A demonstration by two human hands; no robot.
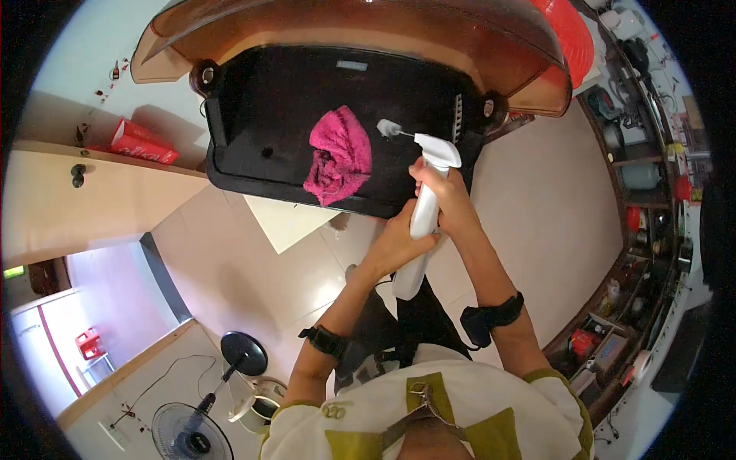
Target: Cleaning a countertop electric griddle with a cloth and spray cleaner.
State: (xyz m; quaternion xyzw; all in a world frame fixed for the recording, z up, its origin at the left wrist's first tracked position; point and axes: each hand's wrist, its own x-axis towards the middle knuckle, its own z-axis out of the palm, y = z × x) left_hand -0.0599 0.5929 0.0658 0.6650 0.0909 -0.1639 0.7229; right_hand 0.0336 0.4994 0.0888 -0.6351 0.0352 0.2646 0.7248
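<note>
Both of my hands are on a white spray bottle [425,214], which points away from me over a black panel [414,80]. My right hand [451,198] wraps the neck just below the trigger head. Lower down, my left hand [399,238] grips the bottle's body. A thin streak links the nozzle to a patch of white foam [390,127] that appears against the panel. To the left of the foam, a crumpled pink cloth [339,155] lies on the panel, touched by neither hand. Behind the panel, a translucent brown cover [368,26] stands raised.
Shelves [638,161] with many items line the right side. A pedestal fan [192,434] and a pale bucket [259,408] are at lower left. A red box [144,144] rests on the ledge at left. A cream sheet [282,221] lies below the panel's front edge.
</note>
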